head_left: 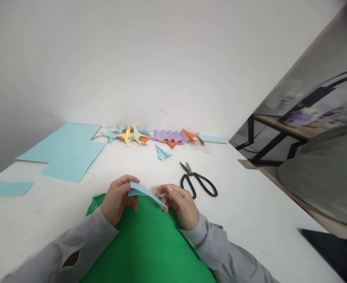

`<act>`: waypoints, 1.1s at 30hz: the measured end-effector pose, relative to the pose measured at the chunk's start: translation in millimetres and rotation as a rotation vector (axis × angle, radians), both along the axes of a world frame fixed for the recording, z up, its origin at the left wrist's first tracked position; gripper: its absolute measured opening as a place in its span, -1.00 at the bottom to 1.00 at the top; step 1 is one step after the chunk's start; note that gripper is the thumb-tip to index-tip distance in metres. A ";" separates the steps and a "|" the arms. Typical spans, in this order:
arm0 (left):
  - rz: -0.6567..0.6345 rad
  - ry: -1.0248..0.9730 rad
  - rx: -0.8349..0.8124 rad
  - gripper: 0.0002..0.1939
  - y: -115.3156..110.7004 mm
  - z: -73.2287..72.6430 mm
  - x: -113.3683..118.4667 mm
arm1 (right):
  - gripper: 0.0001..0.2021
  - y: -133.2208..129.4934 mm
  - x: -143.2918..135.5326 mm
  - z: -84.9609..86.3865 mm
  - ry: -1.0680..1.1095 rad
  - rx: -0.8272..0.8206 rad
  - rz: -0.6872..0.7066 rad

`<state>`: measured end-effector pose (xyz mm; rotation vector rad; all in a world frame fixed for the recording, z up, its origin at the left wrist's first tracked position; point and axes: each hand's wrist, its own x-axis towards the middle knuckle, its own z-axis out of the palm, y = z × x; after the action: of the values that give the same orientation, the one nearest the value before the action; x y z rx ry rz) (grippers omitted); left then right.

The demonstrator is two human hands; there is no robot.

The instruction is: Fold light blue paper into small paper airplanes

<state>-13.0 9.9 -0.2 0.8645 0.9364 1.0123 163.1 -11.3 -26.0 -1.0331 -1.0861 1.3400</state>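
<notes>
A folded light-blue paper (144, 191), long and narrow, is held in the air between both hands. My left hand (118, 199) pinches its wider left end between thumb and fingers. At its pointed right end, my right hand (181, 204) has its fingers closed round the tip. Below the paper spreads a green cloth (155, 243). Just beyond my right hand lie black-handled scissors (190, 173), their blades slightly apart and pointing away. A small folded blue paper plane (162, 153) rests on the white table (126, 165) farther back.
Along the wall sit several colourful folded paper figures (132, 135) and a pleated purple paper (170, 136). Large blue sheets (70, 149) and a smaller blue piece (10, 189) lie at left. Another blue sheet (213, 139) is at back right. A dark flat object (333, 247) sits at the right edge.
</notes>
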 end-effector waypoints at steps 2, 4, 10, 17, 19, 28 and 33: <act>0.009 0.026 -0.008 -0.86 -0.4 -0.5 0.7 | -0.66 0.1 0.6 -0.2 -0.001 0.010 -0.004; 0.015 0.028 -0.007 -0.84 -0.1 -1.2 1.4 | -0.66 0.3 0.8 -0.5 0.008 0.016 -0.014; 0.052 -0.007 0.009 -0.76 1.6 -1.2 3.2 | -0.61 0.6 0.3 -0.8 0.087 -0.008 -0.061; 0.070 0.047 -0.033 -0.78 0.2 -0.1 3.6 | -0.67 -0.1 0.6 0.0 0.071 -0.004 -0.013; 0.059 0.036 -0.031 -0.79 -0.2 -0.1 4.1 | -0.71 -1.4 -0.7 2.2 0.079 0.002 -0.007; 0.093 0.010 -0.032 -0.84 -2.2 2.2 6.4 | -0.74 -3.2 -2.4 0.7 -0.024 -0.007 -0.022; 0.077 0.018 -0.016 -0.83 -1.9 0.7 5.4 | -0.72 -2.0 -1.3 0.2 0.032 -0.008 -0.032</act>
<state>-7.6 8.0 0.5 0.8310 0.9982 1.0632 161.8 -13.4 -25.8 -1.0277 -1.0367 1.3317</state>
